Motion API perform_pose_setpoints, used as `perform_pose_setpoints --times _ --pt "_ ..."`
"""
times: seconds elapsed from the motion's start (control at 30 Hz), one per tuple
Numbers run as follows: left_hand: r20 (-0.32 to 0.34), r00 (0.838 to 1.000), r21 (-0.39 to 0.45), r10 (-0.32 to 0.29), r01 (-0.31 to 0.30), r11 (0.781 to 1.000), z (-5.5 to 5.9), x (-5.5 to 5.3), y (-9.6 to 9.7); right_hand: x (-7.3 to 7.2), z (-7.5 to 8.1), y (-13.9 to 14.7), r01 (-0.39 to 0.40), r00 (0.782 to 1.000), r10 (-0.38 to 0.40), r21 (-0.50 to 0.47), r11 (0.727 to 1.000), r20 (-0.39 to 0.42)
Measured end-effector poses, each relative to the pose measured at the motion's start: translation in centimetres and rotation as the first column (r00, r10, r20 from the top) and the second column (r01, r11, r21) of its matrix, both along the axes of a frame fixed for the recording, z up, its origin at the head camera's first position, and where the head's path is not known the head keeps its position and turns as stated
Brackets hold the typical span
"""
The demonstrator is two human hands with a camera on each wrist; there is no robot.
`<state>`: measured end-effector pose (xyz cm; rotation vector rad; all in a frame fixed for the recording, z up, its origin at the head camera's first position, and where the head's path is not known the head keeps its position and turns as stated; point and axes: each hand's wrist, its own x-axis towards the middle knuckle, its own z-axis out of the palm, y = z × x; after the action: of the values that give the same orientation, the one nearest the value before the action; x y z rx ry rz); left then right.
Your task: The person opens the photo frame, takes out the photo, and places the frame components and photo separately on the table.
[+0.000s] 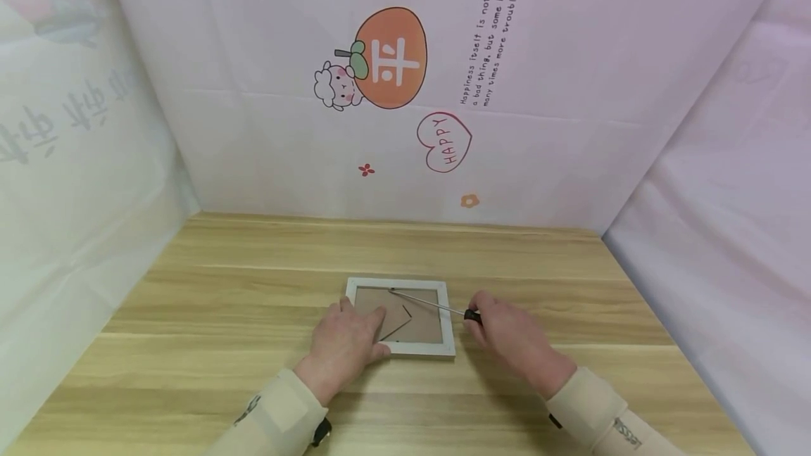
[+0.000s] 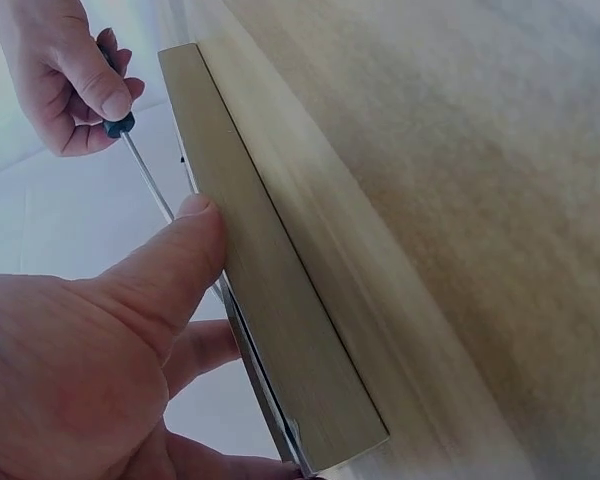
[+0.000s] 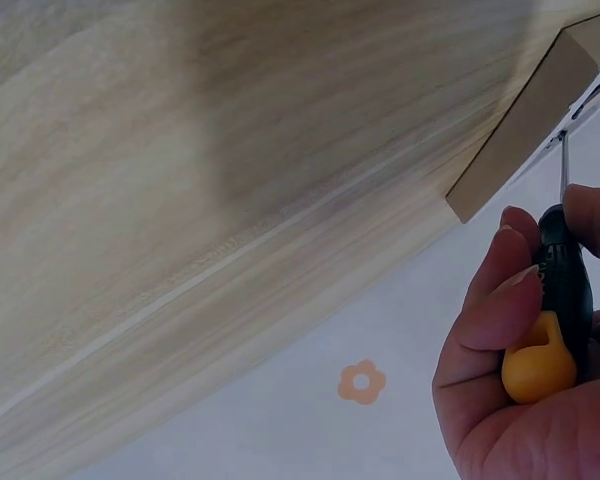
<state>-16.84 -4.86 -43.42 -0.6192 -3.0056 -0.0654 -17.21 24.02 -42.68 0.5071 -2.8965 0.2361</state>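
Observation:
A picture frame (image 1: pixel 421 349) lies back side up on the wooden table, its brown backing board (image 1: pixel 426 329) showing inside the pale rim. My left hand (image 1: pixel 345 343) grips its left near corner, thumb against the near side and fingers reaching over the back. In my right hand (image 1: pixel 513 336), beyond the frame's right side, is a screwdriver (image 1: pixel 431 303). Its thin metal shaft crosses the board, with the tip at a small dark tab (image 1: pixel 393 290) by the far inner edge. The right wrist view shows the dark handle (image 3: pixel 565 280) with a yellow end (image 3: pixel 540 370) inside the curled fingers.
Wood-grain table (image 1: pixel 222 287) surrounds the frame. Behind it rises a white printed cloth (image 1: pixel 285 160), and white cloth also hangs at the left (image 1: pixel 76 195) and right (image 1: pixel 728 231). A dark bent line (image 1: pixel 395 329) marks the backing board, partly under the left hand.

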Motion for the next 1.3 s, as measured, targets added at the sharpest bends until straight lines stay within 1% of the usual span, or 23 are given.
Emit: perform_pose_setpoints --times 0.13,0.33,0.47,0.6,0.77,0.87,1.0,1.17,1.3 --pt "0.011 1.0 -0.014 0.009 -0.009 1.0 0.1 -0.1 0.1 0.0 -0.1 -0.1 0.002 1.0 -0.002 -0.007 1.0 0.005" --pt "0.034 0.999 0.003 0.01 -0.01 1.0 0.3 -0.2 0.1 -0.2 -0.1 0.2 0.029 0.998 -0.029 -0.005 1.0 0.049" --pt "0.038 0.999 0.006 0.013 -0.013 1.0 0.4 -0.2 0.1 -0.4 0.1 0.4 0.035 0.998 -0.034 0.0 0.999 0.059" --pt "0.043 0.999 0.005 0.022 -0.022 1.0 0.5 -0.2 0.0 -0.5 0.2 0.4 0.02 0.999 -0.02 -0.008 1.0 0.049" --pt "0.054 0.998 0.019 0.015 -0.016 1.0 0.4 -0.2 0.0 -0.9 0.5 0.8 -0.007 0.999 0.007 -0.008 1.0 0.041" --pt "0.053 0.999 0.025 0.013 -0.015 1.0 0.4 -0.2 0.0 -1.4 0.9 1.2 -0.016 0.996 0.02 -0.039 0.999 0.091" --pt "0.051 0.999 0.031 0.001 -0.003 1.0 0.4 -0.2 0.0 -2.4 1.6 1.7 -0.019 0.987 0.032 -0.08 0.997 0.157" --pt "0.045 0.999 0.036 -0.014 0.012 0.999 0.5 -0.2 0.2 -3.7 2.5 2.2 -0.036 0.975 0.05 -0.068 0.997 0.216" --pt "0.034 0.999 0.029 -0.016 0.015 0.999 0.6 -0.3 0.2 -4.7 3.5 2.3 -0.042 0.959 0.056 -0.058 0.997 0.279"
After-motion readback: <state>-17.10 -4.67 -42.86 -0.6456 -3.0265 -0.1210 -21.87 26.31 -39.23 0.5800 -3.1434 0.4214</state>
